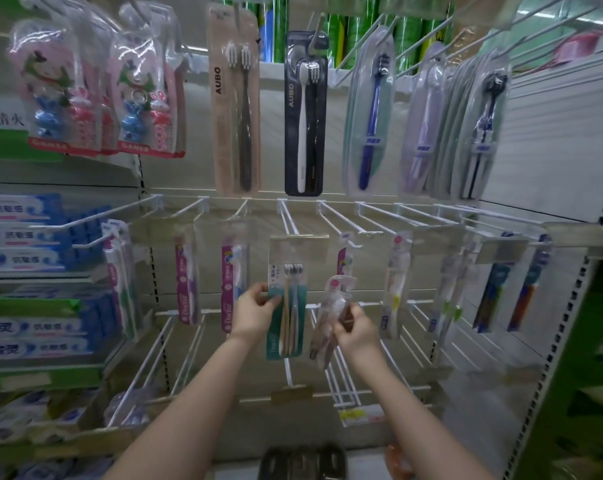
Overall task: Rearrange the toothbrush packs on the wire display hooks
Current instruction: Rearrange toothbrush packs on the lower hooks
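A teal and white pack of three toothbrushes [288, 299] hangs from a white wire hook [289, 220] in the middle row. My left hand [255, 308] pinches its left edge at mid height. My right hand [353, 329] grips a clear pack with a pink round label [331, 317], tilted and off any hook, just right of the teal pack. More packs hang in this row: purple ones [185, 282] to the left, and a white one with a yellow brush [395, 285] to the right.
Long AUBO packs [234, 98] and oval blister packs [369, 109] hang in the upper row. Toothpaste boxes [33, 233] fill shelves on the left. Bare white hooks [341, 216] jut out in the middle row, and lower wire hooks [147, 362] stick out under my arms.
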Motion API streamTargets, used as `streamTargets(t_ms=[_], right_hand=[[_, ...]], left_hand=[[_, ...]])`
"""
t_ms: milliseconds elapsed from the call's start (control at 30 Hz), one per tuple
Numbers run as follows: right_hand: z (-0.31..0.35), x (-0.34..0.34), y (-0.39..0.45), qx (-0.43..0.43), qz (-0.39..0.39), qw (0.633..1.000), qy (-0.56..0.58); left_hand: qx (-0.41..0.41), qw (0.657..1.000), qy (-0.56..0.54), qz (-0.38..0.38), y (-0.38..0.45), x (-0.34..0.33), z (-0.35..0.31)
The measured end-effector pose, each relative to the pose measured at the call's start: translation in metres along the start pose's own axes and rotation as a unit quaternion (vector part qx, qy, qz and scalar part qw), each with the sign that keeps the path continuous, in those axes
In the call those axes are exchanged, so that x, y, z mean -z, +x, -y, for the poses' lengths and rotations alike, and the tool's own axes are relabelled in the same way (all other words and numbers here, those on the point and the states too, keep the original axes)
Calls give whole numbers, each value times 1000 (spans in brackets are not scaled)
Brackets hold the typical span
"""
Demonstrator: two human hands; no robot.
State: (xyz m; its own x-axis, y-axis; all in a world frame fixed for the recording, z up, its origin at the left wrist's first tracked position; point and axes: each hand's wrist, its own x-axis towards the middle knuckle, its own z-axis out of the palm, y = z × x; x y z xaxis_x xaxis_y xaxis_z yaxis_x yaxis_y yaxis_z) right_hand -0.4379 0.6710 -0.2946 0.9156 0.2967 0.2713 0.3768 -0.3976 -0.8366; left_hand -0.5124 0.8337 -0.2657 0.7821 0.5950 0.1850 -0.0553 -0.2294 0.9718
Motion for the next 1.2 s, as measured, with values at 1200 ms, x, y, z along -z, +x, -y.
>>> streamTargets(t_ms=[1200], right_hand=[[77, 107, -63, 5, -38, 993, 114]], left_hand=[[-143, 972, 91, 162, -77, -55, -84]])
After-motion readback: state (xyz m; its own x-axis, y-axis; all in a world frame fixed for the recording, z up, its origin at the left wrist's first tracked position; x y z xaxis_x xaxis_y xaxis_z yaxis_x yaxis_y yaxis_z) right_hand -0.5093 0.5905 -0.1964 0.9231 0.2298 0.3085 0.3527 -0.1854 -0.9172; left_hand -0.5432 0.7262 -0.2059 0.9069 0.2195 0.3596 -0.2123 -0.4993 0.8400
